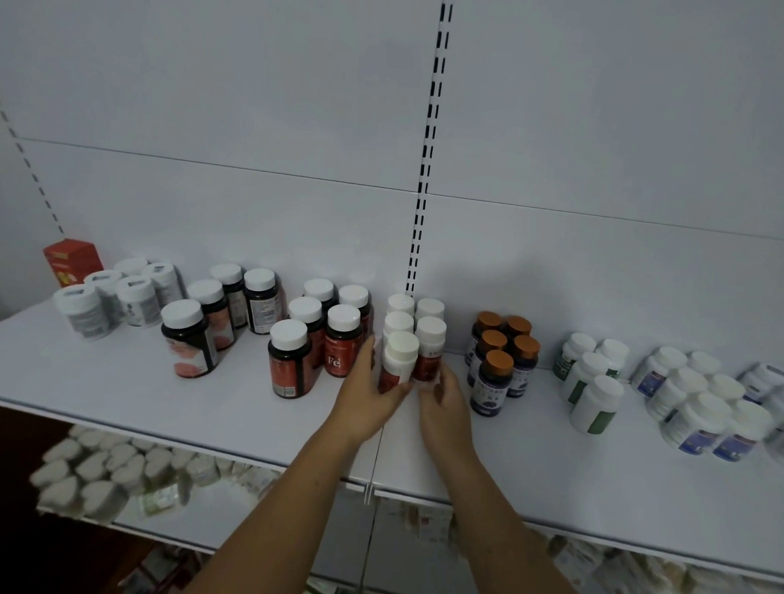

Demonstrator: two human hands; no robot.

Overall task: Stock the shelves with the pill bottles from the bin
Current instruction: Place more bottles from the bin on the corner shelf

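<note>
On white shelf, pill bottles

Shelf front free; bottle clusters block rear; gaps narrow.

Upper white metal shelf: bottle clusters in one row, left to right.
A red cardboard carton stands rear left, then grey-labelled white bottles, pink-labelled dark bottles, red-labelled dark bottles, the white pill bottles with red labels before the slotted upright, orange-capped dark bottles, green-labelled white bottles and blue-labelled white bottles. The left hand grips the central cluster's front-left bottle; the right hand meets its neighbour's foot. A lower shelf lies beneath.
</note>
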